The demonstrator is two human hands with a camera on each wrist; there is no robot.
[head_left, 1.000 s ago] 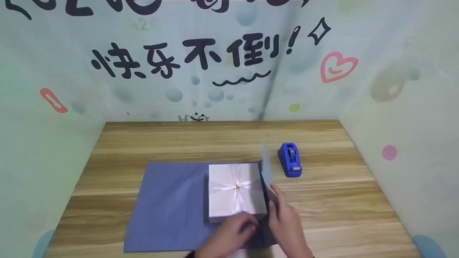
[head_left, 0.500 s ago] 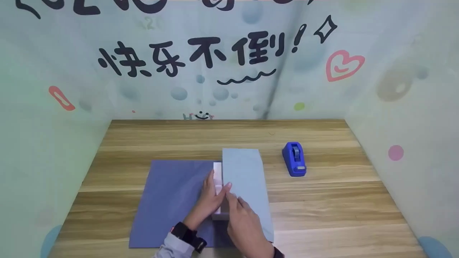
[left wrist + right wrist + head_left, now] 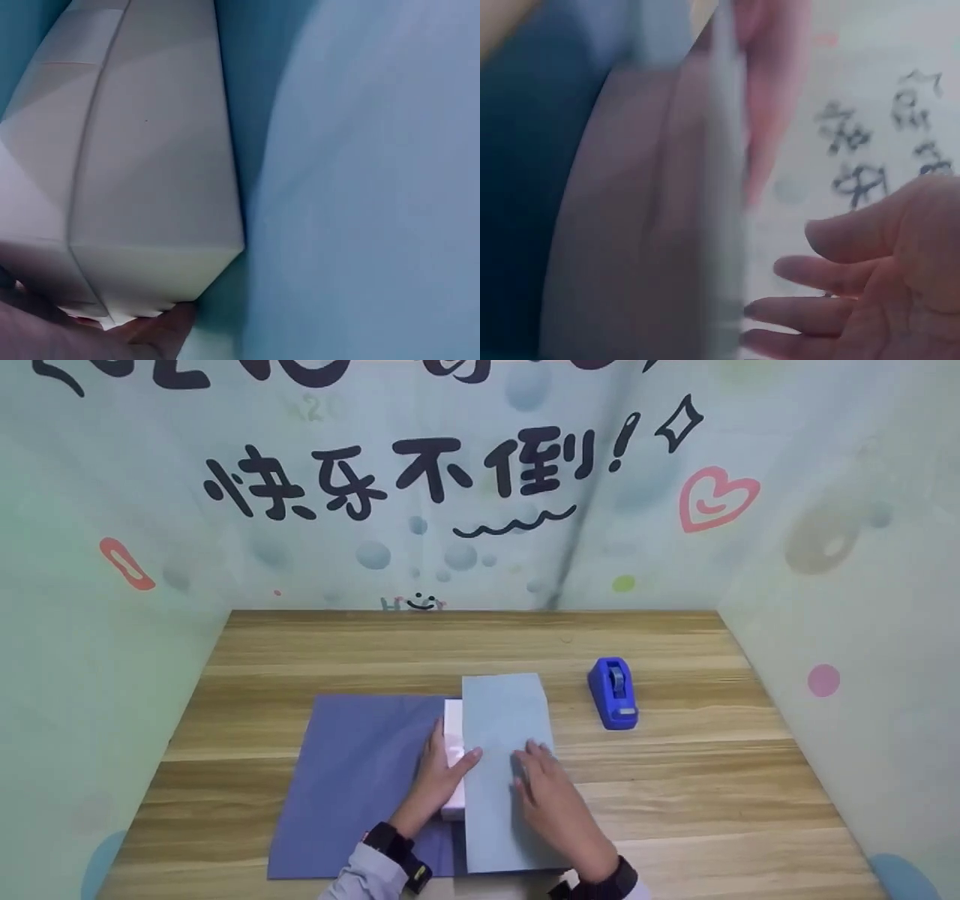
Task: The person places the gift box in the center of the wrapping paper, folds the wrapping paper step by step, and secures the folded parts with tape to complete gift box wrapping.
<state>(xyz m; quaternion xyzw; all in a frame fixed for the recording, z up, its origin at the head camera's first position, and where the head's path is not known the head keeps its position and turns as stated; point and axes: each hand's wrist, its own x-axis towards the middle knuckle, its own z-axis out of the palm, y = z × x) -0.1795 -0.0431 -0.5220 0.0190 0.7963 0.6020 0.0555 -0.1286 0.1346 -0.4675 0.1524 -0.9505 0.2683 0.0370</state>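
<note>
Standing at the back is a pale wall (image 3: 420, 570) with big dark writing on it. In front of it is a wooden bench (image 3: 712, 795). A big sheet of purple-blue paper (image 3: 360, 765) lies on the bench, and its right part is folded over as a flap (image 3: 501, 817) that shows a pale blue side. The white box (image 3: 453, 714) is on the paper, near the middle of the bench, and only its left strip peeks out beside the flap in the head view. The two hands are apart. The left hand (image 3: 433, 781) grips the box, with its fingers along the left side and its thumb across the top by the flap's edge. The right hand (image 3: 553, 802) is over the flap with its fingers loose, holding nothing; I cannot tell if they touch it. A blue tape holder (image 3: 613, 694) sits to the right, well apart from the box.
</note>
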